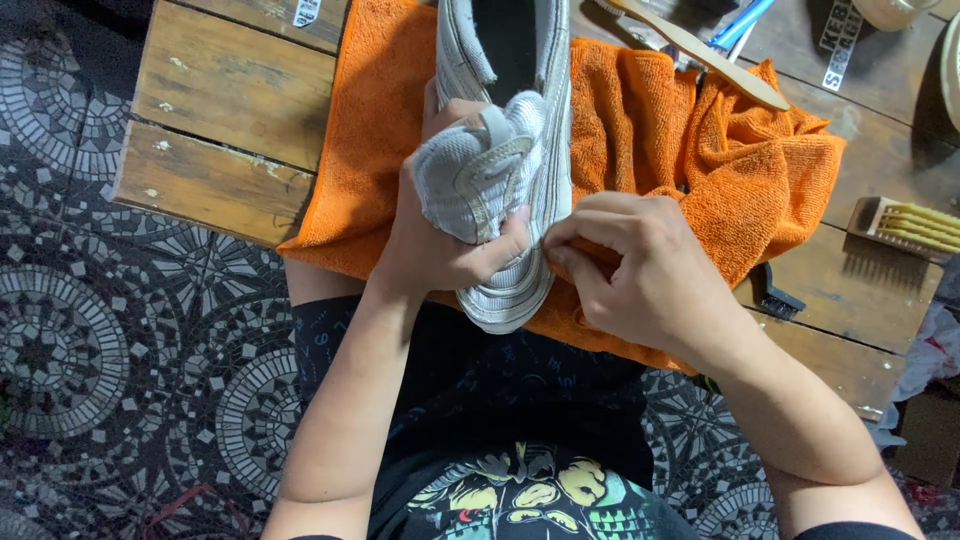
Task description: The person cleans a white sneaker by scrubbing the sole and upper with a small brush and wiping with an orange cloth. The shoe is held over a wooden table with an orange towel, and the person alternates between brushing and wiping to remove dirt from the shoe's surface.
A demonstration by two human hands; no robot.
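Both hands (440, 235) (630, 270) grip white sneaker (500, 160) on orange towel (690, 150).

We've only got one view — head cam, looking steeply down, pretty close over the worktop (230, 110) edge and tiled floor (110, 350).

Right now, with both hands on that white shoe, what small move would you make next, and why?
Probably rub the orange cloth along the sneaker side near the heel. The left hand folds the tongue back and steadies the shoe, while the right hand pinches cloth against its side.
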